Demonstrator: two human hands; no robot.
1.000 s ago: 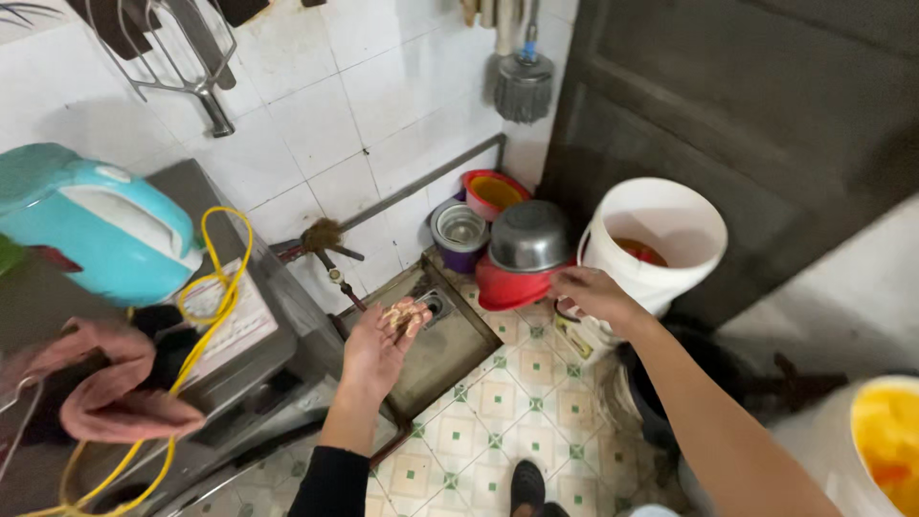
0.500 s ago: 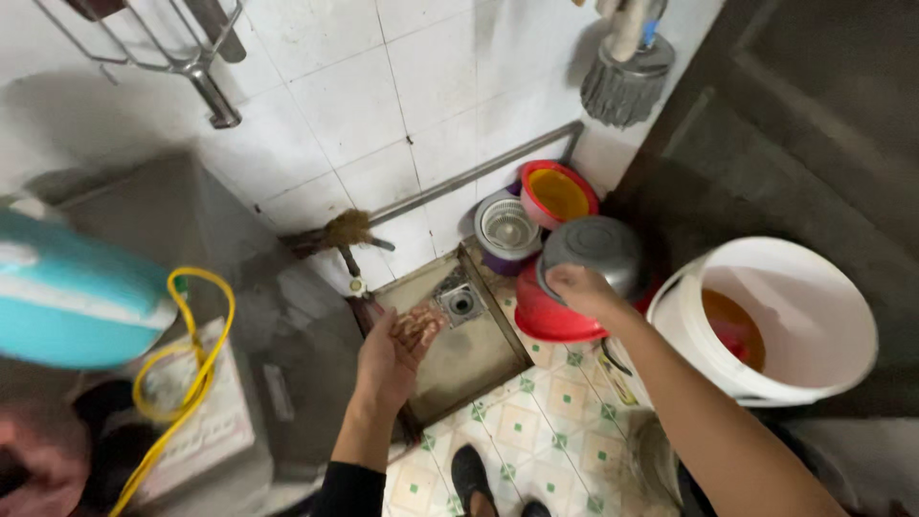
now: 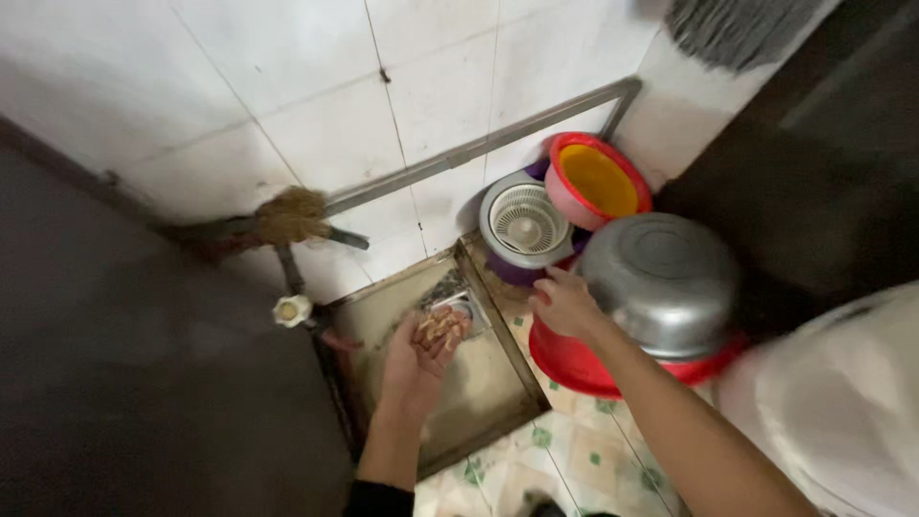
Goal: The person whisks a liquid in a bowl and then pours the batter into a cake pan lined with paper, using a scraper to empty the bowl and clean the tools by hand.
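My left hand [image 3: 421, 356] is cupped palm up over a low square floor basin [image 3: 498, 407] and holds a small heap of brownish scraps [image 3: 438, 328]. Just beyond its fingertips lies the basin's metal drain [image 3: 458, 308]. My right hand [image 3: 567, 302] rests with bent fingers on the rim of an upturned steel bowl [image 3: 662, 278], which sits on a red plastic basin [image 3: 574, 359]. I cannot tell whether that hand grips the bowl or only touches it.
A grey strainer basket in a purple tub [image 3: 525, 225] and a red-rimmed pink bowl with a yellow inside [image 3: 595, 180] stand by the tiled wall. A tap [image 3: 292, 309] and a pipe [image 3: 459, 153] run along it. A white bucket [image 3: 842, 412] stands at right.
The view has moved down and closer to the floor basin. My left hand with the scraps has come over the drain; my right hand has shifted from the white bucket to the steel bowl.
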